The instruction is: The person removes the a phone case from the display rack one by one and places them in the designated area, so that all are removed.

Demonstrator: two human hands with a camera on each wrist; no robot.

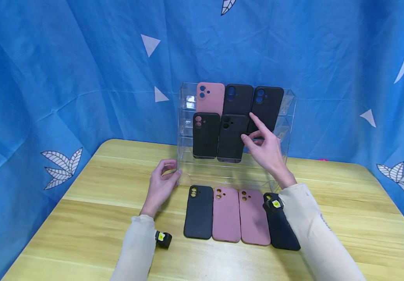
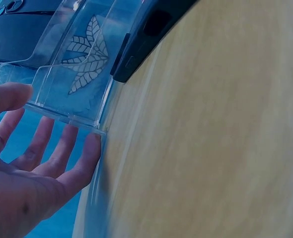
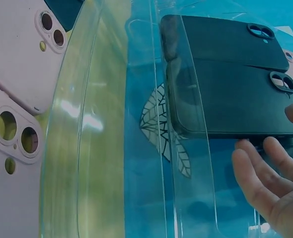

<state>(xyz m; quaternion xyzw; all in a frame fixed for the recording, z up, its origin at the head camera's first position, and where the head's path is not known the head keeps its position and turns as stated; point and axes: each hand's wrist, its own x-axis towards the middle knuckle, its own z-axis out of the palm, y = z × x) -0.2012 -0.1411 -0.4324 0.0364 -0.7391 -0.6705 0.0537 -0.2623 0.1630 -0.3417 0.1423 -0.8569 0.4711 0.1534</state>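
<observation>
Right hand (image 1: 265, 150) loose-fingered at the black silicone phone case (image 1: 233, 137) on the clear acrylic tiered stand (image 1: 289, 102).
Your left hand (image 1: 161, 183), fingers relaxed, steadies its corner; five cases racked, four still flat on the wooden table (image 1: 82, 218).

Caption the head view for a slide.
Left hand steadies a clear acrylic rack of phone cases while right hand reaches its second row.

Wooden table (image 1: 82, 218): acrylic rack (image 1: 184, 156), phone cases (image 1: 238, 214)
</observation>
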